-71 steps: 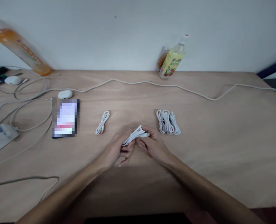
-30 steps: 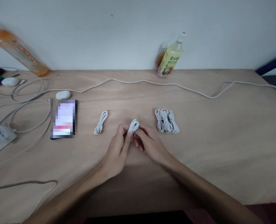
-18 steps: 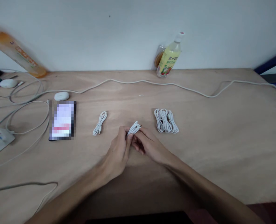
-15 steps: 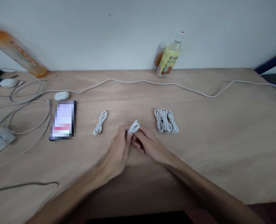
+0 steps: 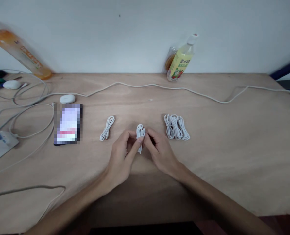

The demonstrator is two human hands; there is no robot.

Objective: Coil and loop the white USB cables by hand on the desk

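A coiled white cable (image 5: 140, 130) stands nearly upright between my hands, its lower end pointing down toward the table. My left hand (image 5: 122, 151) pinches it, thumb across the front of the coil. From the other side, my right hand (image 5: 161, 150) has its thumb and forefinger closed at the coil's right edge; the exact spot they grip is partly hidden. One more bundled white cable (image 5: 107, 128) lies on the table left of my hands. To the right, several bundled white cables (image 5: 176, 127) lie side by side.
A phone (image 5: 68, 124) and a white earbud case (image 5: 67, 99) are at left, beside tangled cords and a power strip (image 5: 2, 142). A long white cord (image 5: 164, 86) crosses the table's back. An orange drink bottle (image 5: 24, 55) and a yellow one (image 5: 180, 60) lean on the wall.
The held cable has turned from a slant to nearly upright, and its lower end now shows below my left thumb. My right fingers have shifted to the coil's right edge.
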